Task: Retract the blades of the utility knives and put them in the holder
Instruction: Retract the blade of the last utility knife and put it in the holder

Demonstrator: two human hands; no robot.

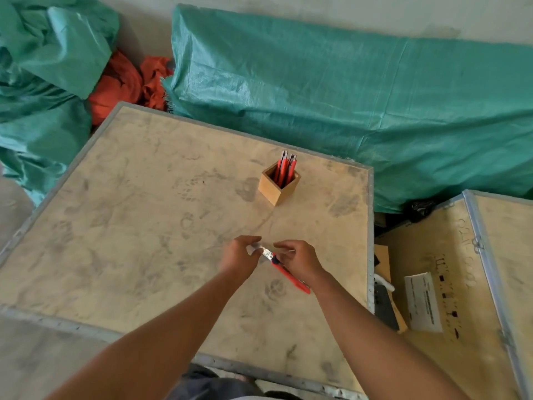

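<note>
Both hands hold one red utility knife [290,275] above the near middle of the plywood crate top [144,226]. My left hand [240,256] pinches its metal front end, where a short piece of blade shows. My right hand [298,259] grips the red handle, whose tail points toward me and to the right. A small square wooden holder [278,187] stands farther back on the crate with several red utility knives [285,168] upright in it.
Green tarpaulin [346,96] covers bulky things behind and to the left of the crate, with orange cloth [127,82] between. A second crate [461,269] with a paper label sits to the right. A dark phone-like object [385,307] lies in the gap.
</note>
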